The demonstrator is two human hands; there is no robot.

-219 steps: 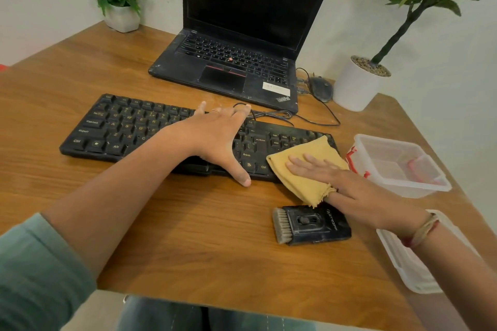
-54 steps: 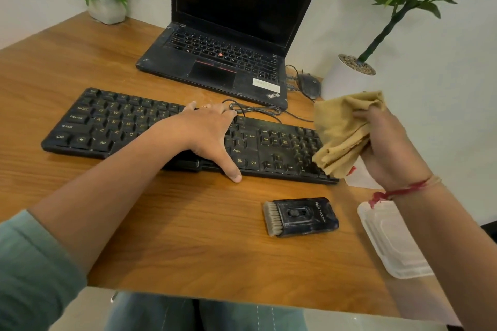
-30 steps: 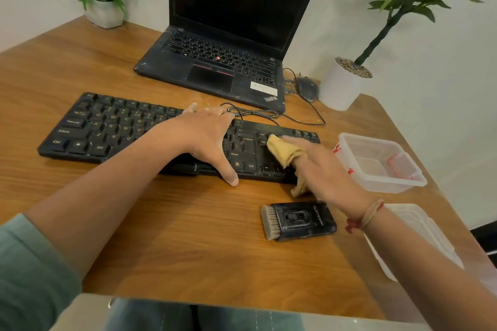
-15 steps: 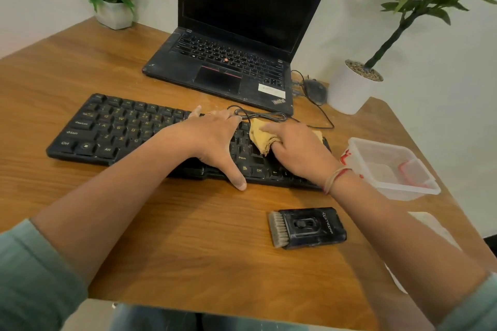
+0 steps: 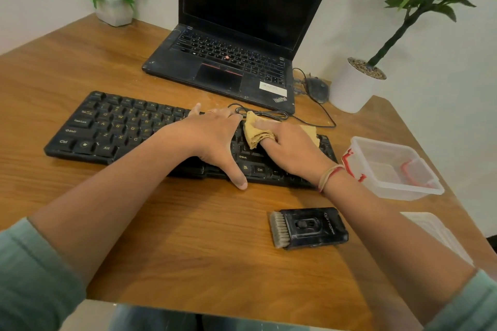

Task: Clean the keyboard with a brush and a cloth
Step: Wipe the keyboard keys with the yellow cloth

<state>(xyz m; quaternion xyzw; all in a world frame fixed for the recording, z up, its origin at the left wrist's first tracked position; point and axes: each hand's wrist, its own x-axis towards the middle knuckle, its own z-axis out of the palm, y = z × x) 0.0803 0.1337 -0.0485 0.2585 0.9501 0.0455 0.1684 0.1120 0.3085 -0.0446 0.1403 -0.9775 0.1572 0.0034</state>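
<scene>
A black keyboard point(image 5: 113, 129) lies across the wooden desk. My left hand point(image 5: 212, 142) rests flat on its middle, fingers spread and thumb over the front edge. My right hand point(image 5: 290, 150) holds a bunched yellow cloth point(image 5: 255, 129) and presses it onto the keys right of centre, close beside my left hand. Part of the cloth sticks out behind my right hand. A black brush point(image 5: 309, 227) with pale bristles lies on the desk in front of the keyboard, under my right forearm, untouched.
An open black laptop point(image 5: 228, 62) stands behind the keyboard, with a cable point(image 5: 317, 115) and mouse point(image 5: 317, 88) to its right. A clear plastic box point(image 5: 390, 169) and its lid point(image 5: 435, 234) sit at the right. Potted plants point(image 5: 352, 88) point(image 5: 114, 11) stand at both back corners.
My right hand lifted the cloth, brought it back down onto the keyboard's right end, then slid it left towards my left hand. My left hand has stayed on the keyboard.
</scene>
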